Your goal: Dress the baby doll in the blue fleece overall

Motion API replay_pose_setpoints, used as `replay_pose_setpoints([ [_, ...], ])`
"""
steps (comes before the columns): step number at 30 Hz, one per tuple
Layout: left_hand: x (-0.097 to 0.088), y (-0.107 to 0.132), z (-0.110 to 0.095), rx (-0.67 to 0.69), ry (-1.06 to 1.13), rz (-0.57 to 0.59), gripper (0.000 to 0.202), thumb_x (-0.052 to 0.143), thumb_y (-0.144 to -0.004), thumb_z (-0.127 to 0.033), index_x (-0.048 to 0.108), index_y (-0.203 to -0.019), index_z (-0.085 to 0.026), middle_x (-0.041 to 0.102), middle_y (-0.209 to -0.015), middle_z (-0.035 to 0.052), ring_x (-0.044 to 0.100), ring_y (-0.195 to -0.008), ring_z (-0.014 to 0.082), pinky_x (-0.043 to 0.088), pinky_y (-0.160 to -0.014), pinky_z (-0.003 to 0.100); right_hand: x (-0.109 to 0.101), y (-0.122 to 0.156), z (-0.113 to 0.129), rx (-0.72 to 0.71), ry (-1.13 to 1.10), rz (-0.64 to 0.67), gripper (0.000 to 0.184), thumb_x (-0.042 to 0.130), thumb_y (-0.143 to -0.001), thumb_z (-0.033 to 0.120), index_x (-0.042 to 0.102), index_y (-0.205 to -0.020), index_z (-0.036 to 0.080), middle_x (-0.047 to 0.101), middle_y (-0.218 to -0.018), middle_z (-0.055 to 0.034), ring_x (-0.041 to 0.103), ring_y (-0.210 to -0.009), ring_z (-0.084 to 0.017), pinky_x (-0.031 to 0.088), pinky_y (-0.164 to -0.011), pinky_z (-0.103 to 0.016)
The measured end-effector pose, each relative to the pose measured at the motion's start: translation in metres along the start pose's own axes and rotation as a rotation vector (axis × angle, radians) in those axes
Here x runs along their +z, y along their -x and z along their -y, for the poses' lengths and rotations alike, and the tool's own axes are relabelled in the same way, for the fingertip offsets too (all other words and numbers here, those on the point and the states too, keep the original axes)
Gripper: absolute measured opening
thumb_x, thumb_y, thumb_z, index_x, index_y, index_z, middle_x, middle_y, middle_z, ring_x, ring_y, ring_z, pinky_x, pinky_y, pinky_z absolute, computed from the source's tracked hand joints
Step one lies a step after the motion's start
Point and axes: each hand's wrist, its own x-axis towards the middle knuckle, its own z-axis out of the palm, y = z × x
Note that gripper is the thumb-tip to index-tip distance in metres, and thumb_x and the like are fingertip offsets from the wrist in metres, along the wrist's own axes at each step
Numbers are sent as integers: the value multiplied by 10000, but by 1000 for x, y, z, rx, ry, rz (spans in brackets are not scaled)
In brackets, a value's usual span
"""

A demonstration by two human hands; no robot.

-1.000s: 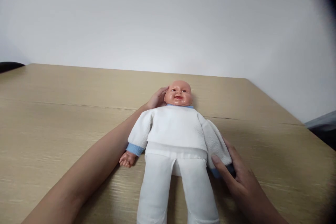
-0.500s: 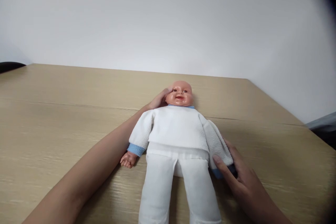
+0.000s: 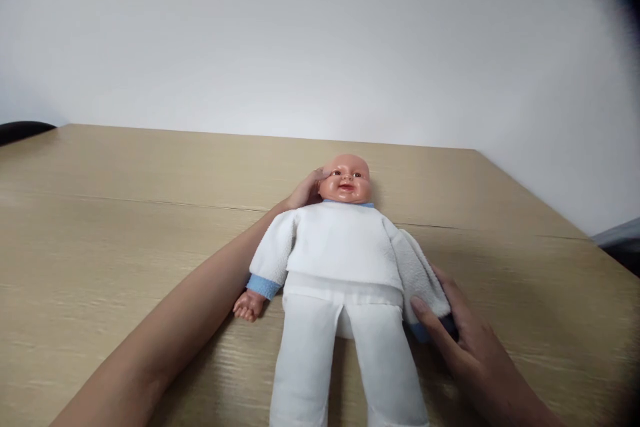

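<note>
A baby doll [image 3: 345,247] in a white fleece top with blue trim and white trousers lies on its back, head away from me. My left hand [image 3: 306,188] cups the left side of its bald head, thumb by the doll's eye and the other fingers mostly hidden behind. Around the lower part of the sleeve [image 3: 423,280] on the right, my right hand [image 3: 457,327] is closed, with the thumb on top near the blue cuff. Whether the doll's hand is inside that cuff cannot be seen. The other doll hand [image 3: 249,305] pokes out of its sleeve beside my left forearm.
The doll rests on a light wooden table [image 3: 150,233] with a seam running across it. Behind stands a plain pale wall [image 3: 300,33]. A dark curved object [image 3: 25,131] shows at the far left, and a grey and dark item [image 3: 623,243] at the right edge.
The whole scene has shifted slightly to the right in view. Both hands keep the same places on the doll's head and sleeve.
</note>
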Motion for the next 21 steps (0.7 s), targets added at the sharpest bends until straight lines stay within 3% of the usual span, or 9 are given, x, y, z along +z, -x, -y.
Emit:
replay_pose_setpoints([
  [6, -3, 0, 2, -44, -2, 22, 536, 770, -858, -531, 789, -1205, -123, 808, -1266, 134, 689, -1294, 394, 488, -1174, 491, -1, 1, 0, -15, 1, 3, 718, 591, -995, 702, 537, -1581, 291, 652, -1574, -122, 624, -1443, -403, 500, -1229, -611],
  [12, 1, -2, 1, 89, -23, -8, 379, 801, -853, -437, 763, -1116, -167, 813, -1192, 94, 693, -1275, 357, 493, -1149, 452, 0, -1, 0, -35, -3, 11, 692, 590, -1006, 682, 524, -1584, 308, 638, -1588, -120, 612, -1453, -401, 494, -1231, -618],
  [21, 3, -1, 0, 66, -46, -13, 366, 788, -849, -450, 775, -1101, -184, 816, -1201, 99, 683, -1309, 381, 484, -1183, 486, 0, 0, -3, -29, 6, 17, 688, 580, -1015, 675, 510, -1592, 307, 656, -1565, -116, 637, -1421, -394, 492, -1234, -612],
])
